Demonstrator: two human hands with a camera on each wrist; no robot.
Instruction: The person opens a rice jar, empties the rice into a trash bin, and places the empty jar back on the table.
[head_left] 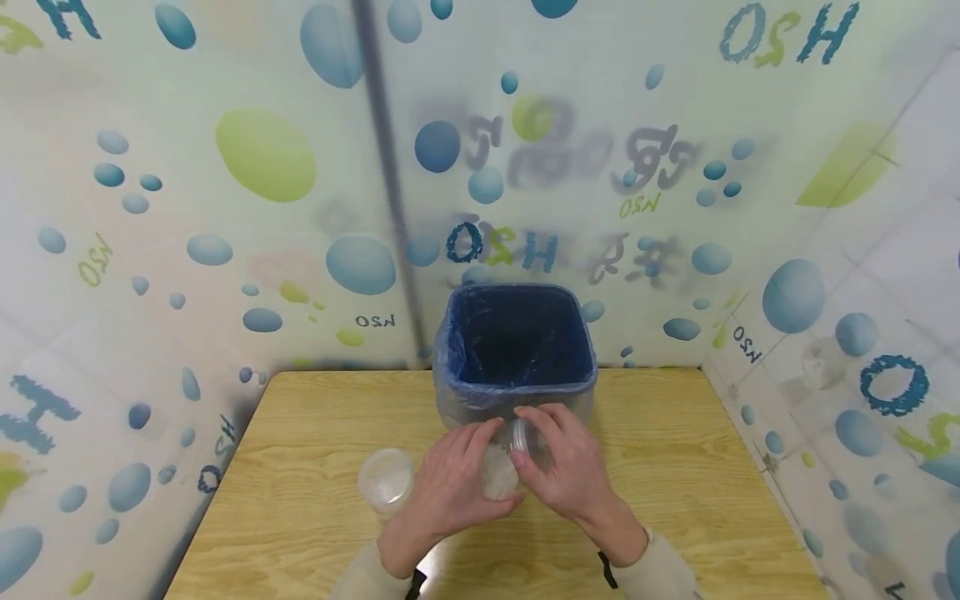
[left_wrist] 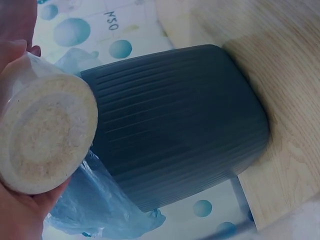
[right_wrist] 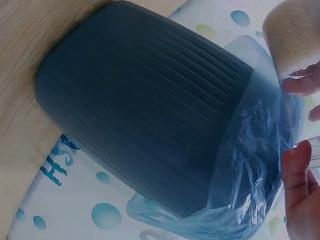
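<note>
Both hands up at table centre, right in front of the bin. Left hand (head_left: pixel 450 483) curled round a clear jar (head_left: pixel 498 473) of pale grainy stuff, fingers and thumb wrapped about its wall; in the left wrist view the jar's base (left_wrist: pixel 45 135) fills the nine o'clock side, powder packed against the plastic, palm beneath it. Right hand (head_left: pixel 562 467) at the jar's three o'clock, fingertips pinching a clear lid (head_left: pixel 522 436) at the jar's top. In the right wrist view only fingertips (right_wrist: pixel 300 175) at the three o'clock edge, a sliver of clear rim just beside them, the jar (right_wrist: pixel 292 35) up at one o'clock. Lid on or just off the mouth: cannot tell.

Dark ribbed bin (head_left: pixel 517 350) at twelve o'clock of the hands, just beyond the knuckles, standing at the far edge of the wooden table (head_left: pixel 675 483). Blue bag liner (head_left: pixel 450 342) folded over the bin's rim, hanging loose down the side in both wrist views. A second clear jar (head_left: pixel 386 479) standing upright on the table at nine o'clock of the left hand, close beside it but apart. Bubble-printed curtain (head_left: pixel 262 208) all around the table, from nine through twelve to three o'clock.
</note>
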